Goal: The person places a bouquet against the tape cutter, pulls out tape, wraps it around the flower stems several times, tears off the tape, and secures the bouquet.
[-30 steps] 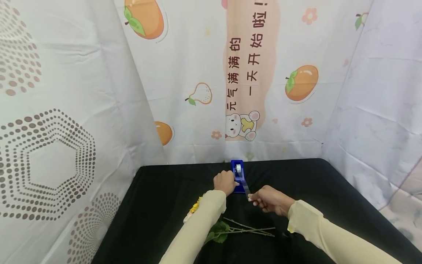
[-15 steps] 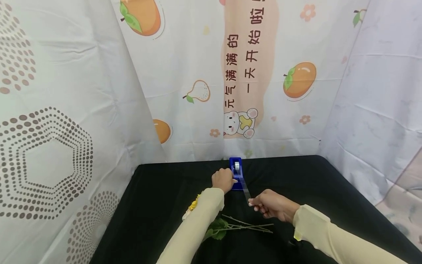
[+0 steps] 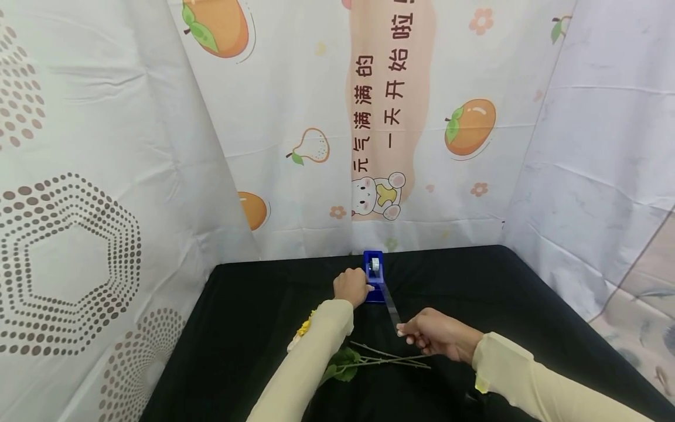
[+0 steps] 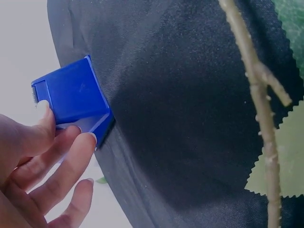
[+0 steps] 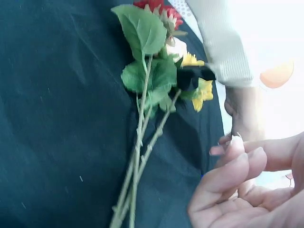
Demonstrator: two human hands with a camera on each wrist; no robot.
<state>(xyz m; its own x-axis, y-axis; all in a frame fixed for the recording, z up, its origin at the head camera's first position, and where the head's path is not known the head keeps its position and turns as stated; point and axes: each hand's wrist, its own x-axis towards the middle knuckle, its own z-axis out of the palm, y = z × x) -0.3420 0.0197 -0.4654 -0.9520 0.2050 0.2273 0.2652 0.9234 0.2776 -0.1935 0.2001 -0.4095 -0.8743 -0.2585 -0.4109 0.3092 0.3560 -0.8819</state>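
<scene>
Tape [image 3: 391, 308] runs as a narrow, see-through strip from the blue dispenser [image 4: 76, 92] at the far side of the tabletop [image 3: 253, 305] to the right hand [image 3: 440, 334]. The right grip pinches the strip's loose end between thumb and finger, apparently to keep it taut and off the black cloth. The left grip holds the dispenser, the left hand's [image 3: 350, 287] thumb near its toothed edge [image 4: 34, 95] and fingers along its side, likely bracing it against the pull. Its casing looks like smooth, hard plastic, flat-faced and sharp-cornered. Nearer the person lie thin, knobbly stems [image 5: 137, 161], crossing one another, with saw-edged green leaves [image 5: 142, 31] and yellow flowers [image 5: 204, 92], perhaps placed there to leave both hands free.
</scene>
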